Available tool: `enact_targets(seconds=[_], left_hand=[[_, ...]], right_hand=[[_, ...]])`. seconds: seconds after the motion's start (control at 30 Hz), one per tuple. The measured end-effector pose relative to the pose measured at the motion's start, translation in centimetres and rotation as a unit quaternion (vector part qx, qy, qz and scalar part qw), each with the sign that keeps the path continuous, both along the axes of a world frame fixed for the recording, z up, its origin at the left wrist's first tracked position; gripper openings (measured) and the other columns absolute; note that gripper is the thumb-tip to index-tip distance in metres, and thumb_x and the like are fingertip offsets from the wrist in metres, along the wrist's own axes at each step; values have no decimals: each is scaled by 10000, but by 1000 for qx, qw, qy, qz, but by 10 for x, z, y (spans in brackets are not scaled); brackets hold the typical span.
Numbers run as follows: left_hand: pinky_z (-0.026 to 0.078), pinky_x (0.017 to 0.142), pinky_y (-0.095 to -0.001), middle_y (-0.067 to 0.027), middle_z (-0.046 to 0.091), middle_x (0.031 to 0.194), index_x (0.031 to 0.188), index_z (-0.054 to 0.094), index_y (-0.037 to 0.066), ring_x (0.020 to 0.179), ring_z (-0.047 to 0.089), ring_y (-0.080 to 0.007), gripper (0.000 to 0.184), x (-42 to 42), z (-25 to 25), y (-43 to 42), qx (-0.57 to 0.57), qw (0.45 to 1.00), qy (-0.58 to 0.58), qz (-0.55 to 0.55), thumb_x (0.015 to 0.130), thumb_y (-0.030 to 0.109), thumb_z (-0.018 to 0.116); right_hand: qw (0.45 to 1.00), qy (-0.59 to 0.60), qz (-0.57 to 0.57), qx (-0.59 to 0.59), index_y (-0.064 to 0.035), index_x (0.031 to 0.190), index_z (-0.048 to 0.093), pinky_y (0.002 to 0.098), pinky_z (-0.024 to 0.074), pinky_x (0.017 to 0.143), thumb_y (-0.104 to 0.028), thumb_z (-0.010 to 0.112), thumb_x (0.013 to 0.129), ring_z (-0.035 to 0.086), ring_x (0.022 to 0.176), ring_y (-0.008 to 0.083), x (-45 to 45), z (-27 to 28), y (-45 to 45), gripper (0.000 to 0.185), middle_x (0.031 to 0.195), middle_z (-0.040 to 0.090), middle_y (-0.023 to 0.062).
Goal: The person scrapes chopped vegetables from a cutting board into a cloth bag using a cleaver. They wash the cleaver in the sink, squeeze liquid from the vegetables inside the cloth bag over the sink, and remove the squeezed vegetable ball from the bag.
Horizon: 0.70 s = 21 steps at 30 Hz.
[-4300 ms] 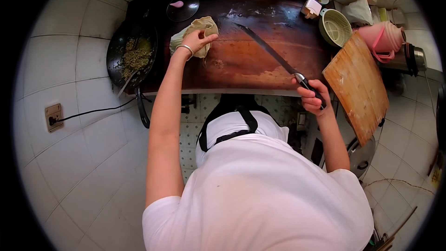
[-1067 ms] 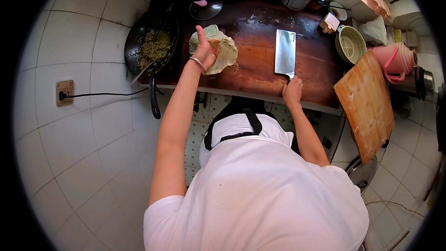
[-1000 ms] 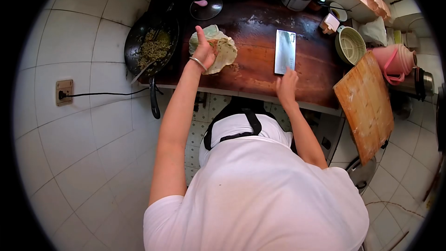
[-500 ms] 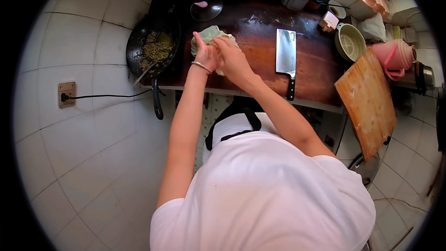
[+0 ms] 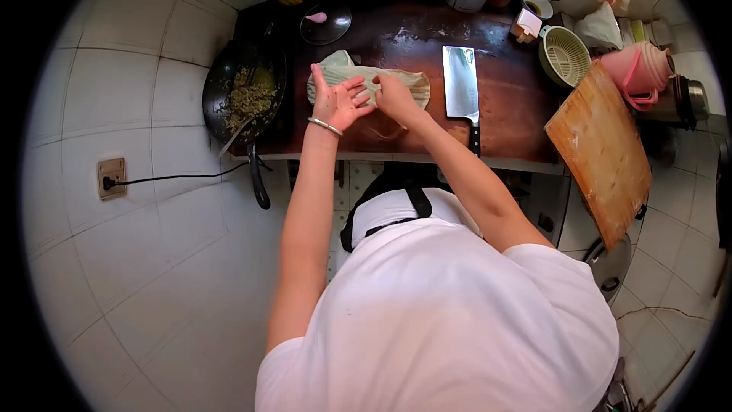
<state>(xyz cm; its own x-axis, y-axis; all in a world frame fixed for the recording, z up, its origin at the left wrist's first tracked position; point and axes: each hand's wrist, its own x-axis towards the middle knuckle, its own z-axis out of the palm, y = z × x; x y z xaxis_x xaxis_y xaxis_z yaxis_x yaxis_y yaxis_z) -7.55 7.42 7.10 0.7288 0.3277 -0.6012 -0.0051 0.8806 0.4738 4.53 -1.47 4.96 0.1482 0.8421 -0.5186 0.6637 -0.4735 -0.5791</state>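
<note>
Cloth lying partly spread, knife out of hand

The cloth [image 5: 414, 85] is stretching across the desk [image 5: 507, 122] in ripples, so its spreading is looking only partial. The left hand [image 5: 335, 107] is opening palm-up over it, gripping nothing. The right hand [image 5: 395, 99] is curling against it; whether it is pinching, one cannot tell. The knife [image 5: 460, 84] is lying right of the cloth. Left of the cloth, chopped food [image 5: 245, 99] is sitting in the pan [image 5: 219, 69].

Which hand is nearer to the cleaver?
The right. The right hand is curled at the cloth, just left of the cleaver; the left hand is open, palm up, farther left.
</note>
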Motion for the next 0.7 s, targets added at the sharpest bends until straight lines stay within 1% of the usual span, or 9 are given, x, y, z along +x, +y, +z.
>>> enact_targets(seconds=[0.07, 0.1, 0.2, 0.23, 0.27, 0.4, 0.47, 0.6, 0.7], left_hand=[[260, 1065, -501, -236, 202, 1464, 1324, 380, -102, 1321, 284, -358, 1238, -3, -12, -4, 92, 993, 65, -39, 648, 926, 240], [209, 1105, -425, -229, 301, 1427, 1307, 389, -119, 1341, 271, -328, 1256, 0, -13, -6, 87, 994, -13, -69, 649, 928, 170], [213, 1108, -363, -210, 412, 1357, 1297, 391, -135, 1305, 339, -290, 1250, 14, 9, -25, 126, 988, 4, -95, 666, 914, 135], [266, 1087, -376, -198, 456, 1315, 1303, 385, -132, 1243, 414, -269, 1238, 13, 0, -30, 190, 975, 89, -81, 676, 905, 134], [266, 1087, -376, -198, 456, 1315, 1303, 385, -132, 1243, 414, -269, 1238, 12, 4, -32, 193, 974, 87, -86, 676, 905, 134], [294, 1087, -388, -233, 439, 1326, 1287, 391, -143, 1244, 423, -304, 1190, 17, 17, -45, 95, 994, -31, -54, 703, 876, 206], [309, 1084, -399, -243, 437, 1326, 1287, 388, -142, 1246, 423, -322, 1158, 37, 17, -49, 52, 995, -88, -20, 719, 857, 238], [308, 1090, -416, -266, 419, 1330, 1284, 382, -147, 1250, 418, -340, 1121, 59, 10, -52, 61, 995, -82, 16, 738, 828, 295], [314, 1089, -411, -271, 406, 1336, 1290, 366, -150, 1241, 423, -342, 1108, 70, 6, -55, 27, 995, -99, 2, 751, 816, 301]], right_hand=[[916, 51, -179, 356, 15, 1083, 559, 401, 453, 843, -58, 484, 797, 551, 998, 360, -22, 26, -27, 304, 1097, 561, 233], [861, 56, -190, 467, 23, 1044, 564, 417, 447, 841, -45, 486, 789, 548, 959, 366, -34, 43, -28, 275, 1075, 560, 225], [852, 7, -150, 501, 30, 1021, 566, 423, 449, 832, -25, 483, 784, 560, 953, 372, -27, -6, -20, 258, 1047, 581, 217], [913, 43, -272, 300, 31, 1053, 565, 419, 463, 827, 0, 481, 784, 580, 926, 375, -16, -42, -23, 283, 1004, 607, 212], [880, 17, -305, 365, 33, 1077, 561, 384, 489, 822, 16, 461, 805, 618, 918, 318, -2, -47, -37, 290, 976, 631, 198], [810, 198, -368, 412, 24, 1076, 566, 297, 510, 831, 23, 398, 850, 619, 955, 185, 30, 7, -79, 282, 983, 635, 133], [789, 255, -386, 405, 19, 1099, 554, 287, 511, 830, 20, 406, 850, 613, 945, 184, 49, -20, -83, 289, 1029, 618, 120], [744, 183, -524, 372, 7, 1071, 580, 323, 488, 847, -34, 469, 823, 626, 932, 218, 69, -82, -73, 275, 1000, 650, 140], [861, 205, -349, 308, 28, 1112, 559, 305, 476, 826, -73, 479, 842, 603, 944, 192, 53, -83, -63, 299, 1033, 635, 132]])
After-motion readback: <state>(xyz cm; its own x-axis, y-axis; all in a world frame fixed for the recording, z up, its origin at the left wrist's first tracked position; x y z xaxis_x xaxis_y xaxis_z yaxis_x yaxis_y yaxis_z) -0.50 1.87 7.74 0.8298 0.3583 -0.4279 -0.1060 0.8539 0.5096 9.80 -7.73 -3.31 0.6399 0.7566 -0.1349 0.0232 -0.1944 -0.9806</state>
